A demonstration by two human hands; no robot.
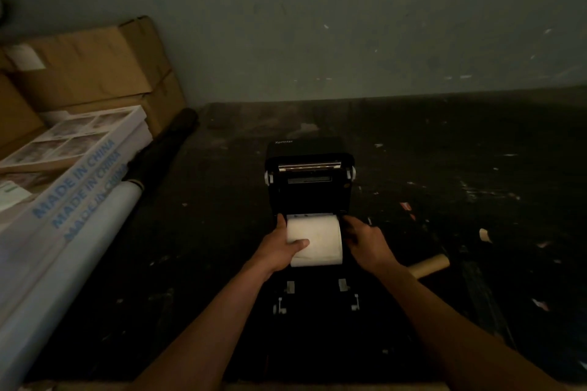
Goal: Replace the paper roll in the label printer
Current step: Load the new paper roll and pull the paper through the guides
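A black label printer (pixel 309 187) stands in the middle of a dark table with its lid swung up and back. A white paper roll (pixel 317 240) lies in the open bay in front of the lid. My left hand (pixel 284 244) grips the roll's left end, thumb across its front. My right hand (pixel 365 241) is at the roll's right end, fingers curled against the side of the roll and the bay; whether it grips the roll is unclear. An empty brown cardboard core (pixel 430 265) lies on the table just right of my right wrist.
Cardboard boxes (pixel 85 70) are stacked at the back left against the wall. Long white boxes printed "MADE IN CHINA" (pixel 73 187), a white tube (pixel 120 200) and a dark roll (pixel 165 146) lean along the left. Paper scraps (pixel 484 235) litter the table at right.
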